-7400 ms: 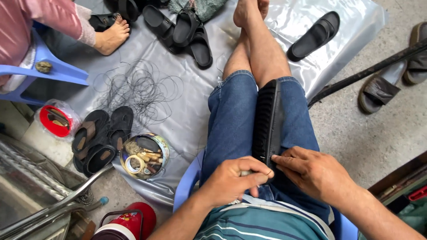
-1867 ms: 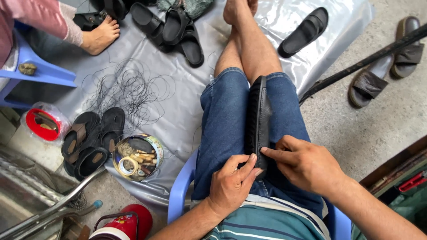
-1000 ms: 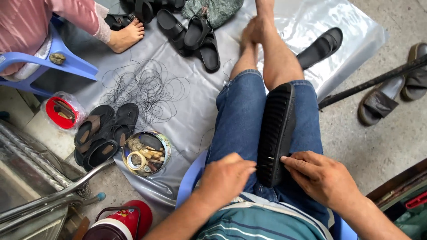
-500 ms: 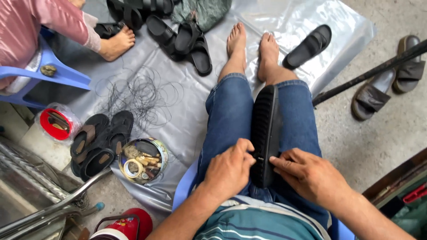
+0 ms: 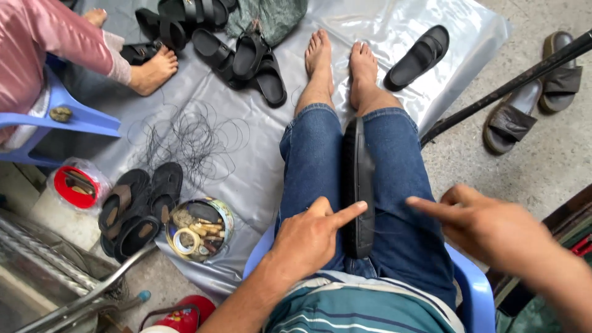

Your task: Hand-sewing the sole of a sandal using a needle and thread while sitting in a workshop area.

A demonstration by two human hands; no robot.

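Touching black sandal w/ left hand; right hand beside.

The right hand is motion-blurred and its forearm runs off the lower right edge, the thread between it and the black sandal is too thin to trace, and the sandal's near end hides behind the left hand.

open lap right of sandal; tin crowds left.
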